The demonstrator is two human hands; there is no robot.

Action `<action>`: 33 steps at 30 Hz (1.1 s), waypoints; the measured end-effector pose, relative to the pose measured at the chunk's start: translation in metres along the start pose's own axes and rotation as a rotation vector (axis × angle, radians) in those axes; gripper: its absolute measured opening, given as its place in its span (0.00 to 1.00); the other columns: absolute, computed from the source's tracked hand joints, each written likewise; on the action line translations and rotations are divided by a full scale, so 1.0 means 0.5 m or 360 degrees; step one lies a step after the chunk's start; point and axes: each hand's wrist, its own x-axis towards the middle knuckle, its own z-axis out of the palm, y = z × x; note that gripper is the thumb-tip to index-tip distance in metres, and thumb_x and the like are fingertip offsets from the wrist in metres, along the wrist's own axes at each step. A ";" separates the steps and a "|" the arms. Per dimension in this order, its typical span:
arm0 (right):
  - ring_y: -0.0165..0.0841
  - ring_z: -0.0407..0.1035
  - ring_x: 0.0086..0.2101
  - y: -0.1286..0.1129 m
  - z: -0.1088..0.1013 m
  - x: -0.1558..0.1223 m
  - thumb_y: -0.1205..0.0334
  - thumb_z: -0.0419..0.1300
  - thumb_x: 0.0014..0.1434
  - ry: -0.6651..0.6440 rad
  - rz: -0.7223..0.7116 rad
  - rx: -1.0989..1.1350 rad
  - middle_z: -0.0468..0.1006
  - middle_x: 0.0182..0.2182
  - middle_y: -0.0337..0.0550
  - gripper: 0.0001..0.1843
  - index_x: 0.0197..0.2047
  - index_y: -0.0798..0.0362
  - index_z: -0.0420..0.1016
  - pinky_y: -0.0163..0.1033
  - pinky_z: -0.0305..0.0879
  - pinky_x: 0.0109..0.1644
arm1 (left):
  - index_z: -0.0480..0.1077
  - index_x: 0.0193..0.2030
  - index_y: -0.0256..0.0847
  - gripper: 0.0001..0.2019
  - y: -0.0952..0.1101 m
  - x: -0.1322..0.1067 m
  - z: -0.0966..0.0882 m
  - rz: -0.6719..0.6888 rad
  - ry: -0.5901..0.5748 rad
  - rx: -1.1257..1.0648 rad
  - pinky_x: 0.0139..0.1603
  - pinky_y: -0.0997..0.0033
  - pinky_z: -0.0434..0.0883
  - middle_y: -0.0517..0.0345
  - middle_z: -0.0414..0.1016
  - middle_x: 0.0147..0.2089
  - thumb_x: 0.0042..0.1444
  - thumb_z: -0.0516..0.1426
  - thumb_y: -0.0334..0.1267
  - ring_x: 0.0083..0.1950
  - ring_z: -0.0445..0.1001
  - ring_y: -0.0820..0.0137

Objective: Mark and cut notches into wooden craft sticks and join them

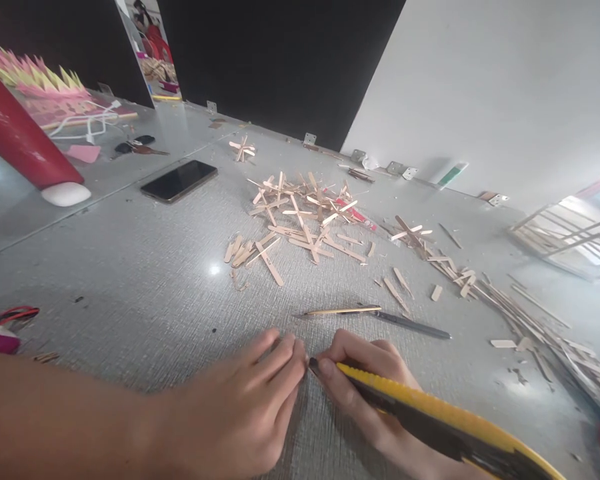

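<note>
I see the cutter (430, 417) clasped in my right hand (355, 405), tip beside my left hand (257, 403), fingers curled, hold unclear.

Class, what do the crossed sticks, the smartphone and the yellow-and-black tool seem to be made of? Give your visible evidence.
Crossed sticks: probably wood, matte and unpainted; they are flat, thin and pale tan.
Smartphone: likely a glossy glass front, being dark and smooth.
Yellow-and-black tool: perhaps plastic, its yellow edge ridged; the black part might be rubber.
</note>
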 end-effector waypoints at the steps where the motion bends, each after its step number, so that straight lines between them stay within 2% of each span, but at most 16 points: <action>1: 0.27 0.56 0.21 0.001 0.001 -0.001 0.56 0.49 0.75 -0.0016 -0.0011 -0.0012 0.59 0.22 0.30 0.16 0.33 0.47 0.59 0.36 0.56 0.28 | 0.78 0.51 0.21 0.15 -0.001 0.002 -0.003 0.0024 -0.0002 0.0007 0.56 0.46 0.74 0.30 0.81 0.52 0.62 0.57 0.28 0.52 0.80 0.45; 4: 0.27 0.55 0.20 0.005 0.001 -0.003 0.57 0.47 0.75 -0.0072 -0.0018 0.0017 0.58 0.21 0.29 0.15 0.34 0.47 0.58 0.36 0.55 0.28 | 0.79 0.49 0.22 0.14 -0.002 0.009 -0.008 0.0058 -0.0030 0.0018 0.56 0.46 0.76 0.30 0.81 0.51 0.61 0.57 0.27 0.51 0.81 0.46; 10: 0.27 0.51 0.19 0.012 -0.005 0.001 0.58 0.48 0.74 -0.0119 -0.0075 0.0054 0.54 0.21 0.27 0.15 0.33 0.46 0.55 0.36 0.51 0.25 | 0.80 0.48 0.23 0.14 0.002 0.015 -0.012 0.0022 -0.0081 0.0000 0.65 0.45 0.71 0.30 0.82 0.52 0.59 0.58 0.26 0.53 0.81 0.45; 15: 0.25 0.51 0.18 0.013 -0.013 0.002 0.63 0.48 0.73 -0.0172 -0.0211 -0.0008 0.53 0.21 0.27 0.13 0.33 0.47 0.55 0.35 0.51 0.25 | 0.82 0.45 0.25 0.12 0.002 0.018 -0.018 -0.0012 -0.0044 -0.0019 0.64 0.47 0.71 0.31 0.82 0.50 0.58 0.59 0.25 0.51 0.82 0.47; 21: 0.25 0.48 0.18 0.009 -0.014 0.000 0.63 0.50 0.71 -0.0191 -0.0172 0.0045 0.51 0.21 0.27 0.14 0.32 0.47 0.53 0.35 0.47 0.22 | 0.82 0.45 0.24 0.13 0.000 0.022 -0.019 -0.0014 -0.0019 -0.0012 0.62 0.50 0.75 0.33 0.83 0.49 0.58 0.57 0.23 0.49 0.83 0.49; 25: 0.25 0.49 0.18 0.008 -0.013 -0.001 0.62 0.51 0.72 -0.0174 -0.0126 0.0136 0.53 0.20 0.27 0.14 0.32 0.47 0.53 0.35 0.47 0.22 | 0.82 0.45 0.25 0.13 -0.001 0.021 -0.018 -0.0019 -0.0008 0.0002 0.62 0.50 0.75 0.35 0.84 0.48 0.56 0.57 0.22 0.49 0.83 0.50; 33: 0.25 0.50 0.18 0.015 -0.008 -0.009 0.60 0.51 0.72 -0.0133 -0.0106 0.0104 0.54 0.20 0.27 0.15 0.32 0.47 0.54 0.35 0.48 0.22 | 0.82 0.44 0.26 0.13 0.000 0.021 -0.020 -0.0021 0.0006 0.0027 0.63 0.50 0.74 0.36 0.84 0.48 0.57 0.57 0.23 0.48 0.83 0.53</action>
